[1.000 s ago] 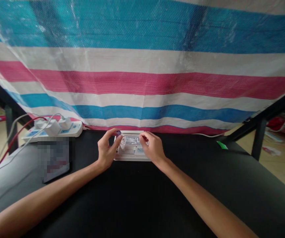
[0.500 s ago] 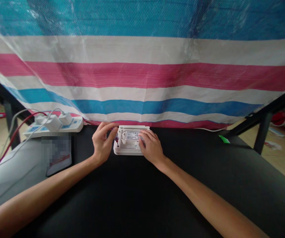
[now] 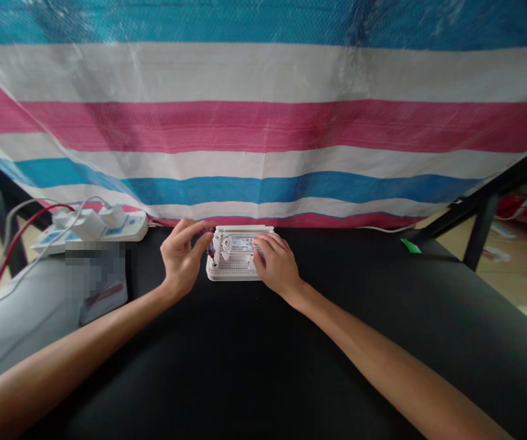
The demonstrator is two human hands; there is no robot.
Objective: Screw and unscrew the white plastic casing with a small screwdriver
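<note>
A white plastic device lies face down near the back of the black table, its underside showing a printed label and rows of vent holes. Over its left end, my left hand pinches a short small screwdriver between thumb and forefinger. The screwdriver stands nearly upright, its tip at a round hole in the device's near left corner. My right hand grips the right end of the device, fingers curved over the label's edge, and covers that end from view.
A white power strip with plugged-in adapters and cables sits at the back left. In front of it lies a dark phone-like slab, partly blurred. A small green packet rests at the right. Striped sheeting hangs behind the table.
The whole view has shifted slightly. My left fingers have turned a little at the top of the screwdriver, whose tip stays at the corner hole. My right hand keeps its place on the device.
</note>
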